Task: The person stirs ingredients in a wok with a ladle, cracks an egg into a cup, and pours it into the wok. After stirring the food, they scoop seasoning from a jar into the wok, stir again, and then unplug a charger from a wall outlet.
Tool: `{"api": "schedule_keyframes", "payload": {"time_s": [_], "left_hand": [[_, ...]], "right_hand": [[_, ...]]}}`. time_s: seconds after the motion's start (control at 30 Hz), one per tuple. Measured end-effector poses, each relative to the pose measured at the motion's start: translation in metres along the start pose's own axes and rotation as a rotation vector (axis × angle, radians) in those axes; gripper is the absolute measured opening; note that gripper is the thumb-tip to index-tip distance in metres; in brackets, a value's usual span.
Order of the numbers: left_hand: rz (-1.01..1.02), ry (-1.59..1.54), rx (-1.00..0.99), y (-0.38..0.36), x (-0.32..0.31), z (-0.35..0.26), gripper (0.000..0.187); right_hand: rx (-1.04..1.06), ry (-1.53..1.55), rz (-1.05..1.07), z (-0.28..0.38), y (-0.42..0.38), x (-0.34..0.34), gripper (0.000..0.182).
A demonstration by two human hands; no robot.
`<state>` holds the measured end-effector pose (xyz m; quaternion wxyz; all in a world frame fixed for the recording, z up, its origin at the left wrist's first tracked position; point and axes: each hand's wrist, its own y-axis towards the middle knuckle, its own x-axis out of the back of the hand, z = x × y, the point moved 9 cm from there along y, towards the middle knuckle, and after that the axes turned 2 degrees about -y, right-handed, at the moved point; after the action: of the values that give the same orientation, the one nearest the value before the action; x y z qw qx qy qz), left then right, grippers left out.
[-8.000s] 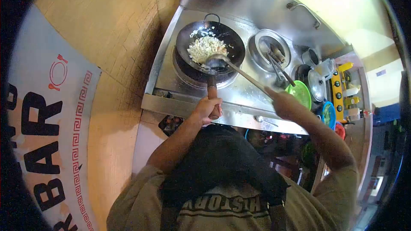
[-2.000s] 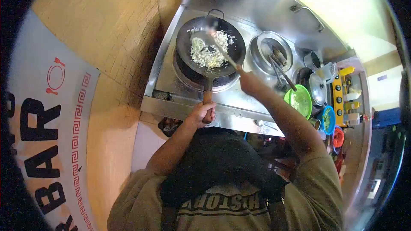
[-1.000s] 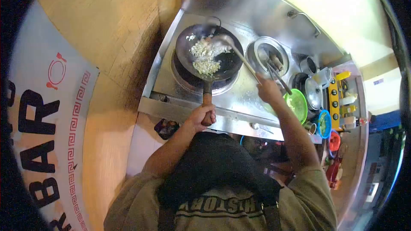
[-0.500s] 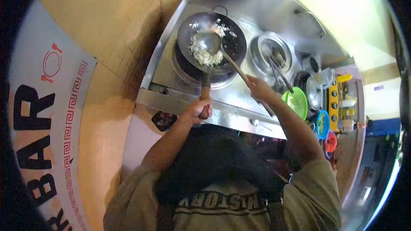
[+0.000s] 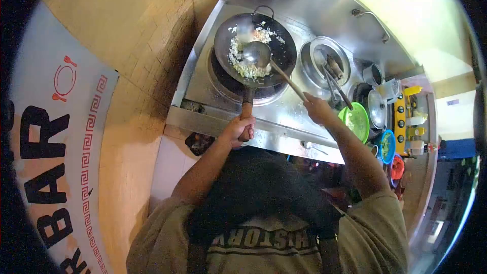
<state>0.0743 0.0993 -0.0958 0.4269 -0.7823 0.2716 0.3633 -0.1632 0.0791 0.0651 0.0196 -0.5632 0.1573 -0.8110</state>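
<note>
My left hand (image 5: 237, 131) is wrapped around the wooden handle of a dark wok (image 5: 284, 56), which sits tilted over a round burner (image 5: 217, 83). My right hand (image 5: 318, 110) grips the long wooden handle of a metal ladle (image 5: 257, 54). The ladle's bowl is inside the wok, over chopped whitish food (image 5: 248, 71) that looks like rice or egg bits. More of these pieces cling along the wok's far side. A whitish blur or steam covers part of the food behind the ladle.
Right of the wok, a metal pot (image 5: 306, 63) holds long-handled utensils. Beyond it are a green bowl (image 5: 361, 127), a lidded pan (image 5: 376, 107), a blue basket (image 5: 390, 147) and a red container (image 5: 398, 168). A steel backsplash (image 5: 304, 0) rises behind the stove; a wall stands left.
My right hand has drawn back slightly to the right, and the ladle's bowl has slid a little toward the wok's handle side. My left hand keeps its hold on the wok handle.
</note>
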Motion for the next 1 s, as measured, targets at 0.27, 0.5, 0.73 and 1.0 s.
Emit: {"api": "schedule_keyframes", "payload": {"time_s": [0.27, 0.5, 0.73, 1.0], "left_hand": [[-0.025, 0.014, 0.068, 0.009, 0.006, -0.001, 0.014], [-0.03, 0.069, 0.075, -0.03, -0.087, -0.004, 0.019], [0.002, -0.037, 0.1, -0.089, -0.126, -0.012, 0.014], [-0.071, -0.126, 0.049, -0.024, -0.075, -0.01, 0.017]], "right_hand": [[0.069, -0.432, 0.042, 0.054, 0.01, -0.014, 0.056], [0.061, -0.421, 0.13, 0.071, -0.028, 0.005, 0.064], [0.096, -0.496, 0.271, 0.083, -0.079, 0.047, 0.062], [0.005, 0.016, 0.314, 0.09, -0.078, 0.073, 0.05]]}}
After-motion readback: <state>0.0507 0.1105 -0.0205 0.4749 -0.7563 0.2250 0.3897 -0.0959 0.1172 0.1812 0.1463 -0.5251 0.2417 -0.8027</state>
